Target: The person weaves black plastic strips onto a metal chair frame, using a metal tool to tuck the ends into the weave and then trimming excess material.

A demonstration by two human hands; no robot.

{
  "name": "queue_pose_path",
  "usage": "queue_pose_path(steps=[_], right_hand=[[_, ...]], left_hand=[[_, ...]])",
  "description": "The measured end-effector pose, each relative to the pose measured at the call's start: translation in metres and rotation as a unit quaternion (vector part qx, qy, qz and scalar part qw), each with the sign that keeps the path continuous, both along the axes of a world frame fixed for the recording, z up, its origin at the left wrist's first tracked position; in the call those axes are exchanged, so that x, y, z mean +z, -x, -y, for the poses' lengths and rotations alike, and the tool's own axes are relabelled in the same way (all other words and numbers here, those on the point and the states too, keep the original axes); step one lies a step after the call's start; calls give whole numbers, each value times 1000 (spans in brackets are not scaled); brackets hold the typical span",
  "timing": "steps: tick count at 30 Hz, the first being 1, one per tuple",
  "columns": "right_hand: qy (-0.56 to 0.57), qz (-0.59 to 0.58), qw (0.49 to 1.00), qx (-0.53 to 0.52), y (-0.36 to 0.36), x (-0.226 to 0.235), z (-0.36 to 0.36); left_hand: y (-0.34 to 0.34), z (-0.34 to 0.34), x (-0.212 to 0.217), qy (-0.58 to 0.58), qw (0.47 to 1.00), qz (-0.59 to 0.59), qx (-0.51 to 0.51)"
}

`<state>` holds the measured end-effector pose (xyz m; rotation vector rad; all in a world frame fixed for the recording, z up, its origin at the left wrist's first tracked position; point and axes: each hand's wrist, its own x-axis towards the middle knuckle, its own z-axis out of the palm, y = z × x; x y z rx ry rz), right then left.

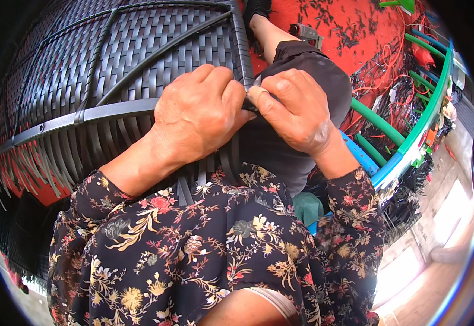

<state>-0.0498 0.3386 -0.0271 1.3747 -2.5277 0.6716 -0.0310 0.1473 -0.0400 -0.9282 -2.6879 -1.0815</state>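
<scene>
A woven panel of flat black plastic strips [155, 60] on a dark metal frame fills the upper left. Along its near frame bar [120, 110], loose strip ends [47, 168] hang down in a fringe. My left hand [201, 108] is closed at the panel's near right corner, its thumb and fingers on a short black strip. My right hand [299, 108] pinches the same strip from the other side of the corner, with tan tape round one finger. The two hands almost touch; between them only a little of the strip shows.
On the right stands a round rack with a green and blue rim [400, 160] and green bars. Tangled red and black strands [386, 87] lie inside it. Black scraps [345, 32] litter the red surface [324, 13] at the top. My dark-clothed leg [318, 81] is beside the corner.
</scene>
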Motion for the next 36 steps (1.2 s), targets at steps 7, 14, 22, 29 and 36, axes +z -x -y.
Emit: queue_pose_path(steps=[7,14,22,29,36], right_hand=[[63,-21,990,-123,-28,-2,4],[93,21,985,-142,-32,-8,5],[191,67,969,-144,-35,-12,9],[229,114,949,-182,-37,-11,14],[218,115,947,-205,-38,-11,15]], left_hand=[[-3,-2,4,2,1000,8,2],[-4,-3,7,8,1000,12,-1],[-3,-5,7,2,1000,16,-5],[-2,-5,10,-2,1000,26,-10],[-2,-6,11,-12,999,35,-6]])
